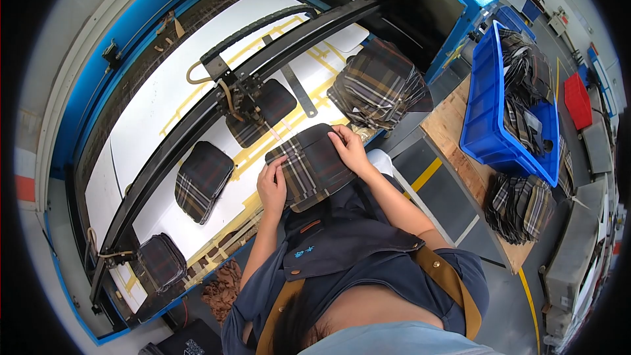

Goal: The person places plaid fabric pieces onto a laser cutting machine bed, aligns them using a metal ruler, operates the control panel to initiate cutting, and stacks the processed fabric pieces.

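A dark plaid fabric panel [309,164] with rounded corners is held flat in front of my body, at the near edge of the machine bed. My left hand [272,183] grips its left edge, fingertips on top. My right hand [350,148] is closed on the upper right edge. Beyond them, a plaid piece [271,108] lies under the cutting head [246,95]. To the left, a small stack of plaid panels [204,181] rests on the white bed [148,121]. Whether I hold one layer or several cannot be made out.
A black gantry beam [177,135] crosses the bed. A tall stack of plaid pieces [381,82] stands at the bed's right end, another stack [162,261] at lower left. On the wooden table [453,131] are a blue crate [483,105] of plaid pieces and a loose pile [519,207].
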`<action>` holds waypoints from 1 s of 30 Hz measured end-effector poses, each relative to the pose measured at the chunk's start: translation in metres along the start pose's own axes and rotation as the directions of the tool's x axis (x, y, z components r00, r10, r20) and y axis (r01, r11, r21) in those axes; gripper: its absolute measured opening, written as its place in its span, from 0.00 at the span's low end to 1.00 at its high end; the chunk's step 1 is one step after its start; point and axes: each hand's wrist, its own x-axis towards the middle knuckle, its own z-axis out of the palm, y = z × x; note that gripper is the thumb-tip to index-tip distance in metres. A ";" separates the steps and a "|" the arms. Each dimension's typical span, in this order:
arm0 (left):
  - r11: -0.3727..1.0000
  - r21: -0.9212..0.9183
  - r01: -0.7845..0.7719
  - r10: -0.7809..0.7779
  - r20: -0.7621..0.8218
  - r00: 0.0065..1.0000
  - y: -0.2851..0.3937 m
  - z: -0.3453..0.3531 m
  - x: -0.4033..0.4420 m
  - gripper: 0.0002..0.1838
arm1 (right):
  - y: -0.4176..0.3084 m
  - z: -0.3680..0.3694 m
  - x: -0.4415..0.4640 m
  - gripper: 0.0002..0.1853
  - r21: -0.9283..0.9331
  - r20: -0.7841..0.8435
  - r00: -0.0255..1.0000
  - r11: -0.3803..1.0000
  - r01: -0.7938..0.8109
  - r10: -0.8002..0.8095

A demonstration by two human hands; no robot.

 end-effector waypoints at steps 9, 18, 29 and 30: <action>0.999 0.016 -0.039 0.039 -0.009 0.999 -0.004 0.001 -0.001 0.12 | -0.005 0.001 -0.002 0.09 -0.001 -0.015 0.999 0.999 0.032 -0.032; 0.999 0.016 -0.033 0.033 -0.014 0.999 -0.001 0.000 -0.001 0.12 | -0.011 0.001 -0.003 0.09 -0.010 -0.025 0.998 0.998 0.055 -0.055; 0.999 0.038 -0.037 0.037 -0.017 0.999 0.000 0.000 0.000 0.12 | -0.004 0.003 -0.002 0.09 -0.021 -0.035 0.996 0.997 0.076 -0.077; 0.998 0.041 -0.036 0.037 -0.016 0.999 -0.001 0.000 -0.001 0.12 | -0.003 0.003 -0.002 0.09 -0.018 -0.034 0.997 0.997 0.071 -0.072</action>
